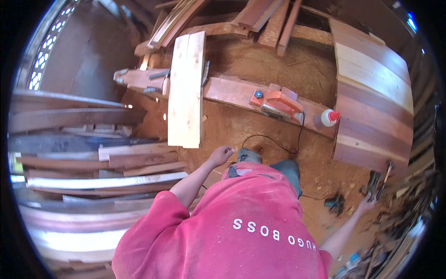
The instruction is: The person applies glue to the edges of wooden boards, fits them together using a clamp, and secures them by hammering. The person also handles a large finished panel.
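Note:
My left hand (222, 155) hangs in front of my body with its fingers curled in; nothing shows in it. Just beyond it lies a pair of pale boards (186, 93), side by side across a long reddish plank. Out to the right, my right hand (368, 202) is closed on a dark tool with long thin parts (373, 183), whose kind I cannot make out. The tool reaches up to the near edge of a wide panel (371, 102) of light and reddish-brown boards. Its far end overlaps the panel's corner.
An orange electric planer (278, 103) rests on the long plank (227, 93), its cord (297, 144) looping to the ground. Beside it stands a white bottle with a red cap (330, 117). Stacked boards (107, 181) fill the left; more timber (269, 21) lies at the back. Scraps litter the right.

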Demonstrator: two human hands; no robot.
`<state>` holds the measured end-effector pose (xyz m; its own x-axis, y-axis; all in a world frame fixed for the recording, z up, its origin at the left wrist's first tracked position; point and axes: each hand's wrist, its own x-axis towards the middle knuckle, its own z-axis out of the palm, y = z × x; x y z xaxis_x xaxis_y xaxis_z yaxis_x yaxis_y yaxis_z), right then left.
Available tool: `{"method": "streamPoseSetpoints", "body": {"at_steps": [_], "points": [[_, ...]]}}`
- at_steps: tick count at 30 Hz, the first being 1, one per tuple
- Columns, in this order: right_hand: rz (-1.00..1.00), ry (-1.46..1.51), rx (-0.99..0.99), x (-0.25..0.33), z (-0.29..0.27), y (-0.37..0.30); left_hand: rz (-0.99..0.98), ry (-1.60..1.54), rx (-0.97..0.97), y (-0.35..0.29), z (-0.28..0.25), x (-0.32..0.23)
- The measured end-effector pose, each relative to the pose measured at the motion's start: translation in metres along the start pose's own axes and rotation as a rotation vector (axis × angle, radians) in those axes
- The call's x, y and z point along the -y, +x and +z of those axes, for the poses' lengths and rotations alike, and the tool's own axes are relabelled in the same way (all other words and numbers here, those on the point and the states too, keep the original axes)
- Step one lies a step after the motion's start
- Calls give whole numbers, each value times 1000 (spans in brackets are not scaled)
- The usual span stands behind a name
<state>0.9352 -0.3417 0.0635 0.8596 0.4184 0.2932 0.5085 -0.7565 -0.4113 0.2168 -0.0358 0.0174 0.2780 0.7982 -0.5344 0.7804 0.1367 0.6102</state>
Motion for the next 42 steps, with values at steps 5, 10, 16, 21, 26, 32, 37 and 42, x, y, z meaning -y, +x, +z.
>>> {"method": "streamPoseSetpoints", "body": {"at_steps": [5, 10, 16, 21, 26, 32, 37, 42], "points": [[-63, -379, 236, -89, 26, 130, -264, -192, -228, -19, 79, -11], [37, -380, 440, -182, 54, 209, -421, -272, -217, -54, 153, -45], [90, -285, 307, -186, 88, 184, -541, -127, -195, -102, 162, -71], [54, -125, 297, -167, 56, 207, -556, -70, -208, -90, 136, -84], [384, -17, -224, -142, 41, 251, -577, -199, -459, -78, 119, -71], [299, 741, -300, 172, -51, 194, -698, -843, -1314, -61, 91, 48], [190, 683, 13, 370, -35, 104, -734, -1463, -1447, -32, 24, 117], [65, 716, 552, 517, 36, 17, -716, -1678, -1337, -18, -18, 163]]}}
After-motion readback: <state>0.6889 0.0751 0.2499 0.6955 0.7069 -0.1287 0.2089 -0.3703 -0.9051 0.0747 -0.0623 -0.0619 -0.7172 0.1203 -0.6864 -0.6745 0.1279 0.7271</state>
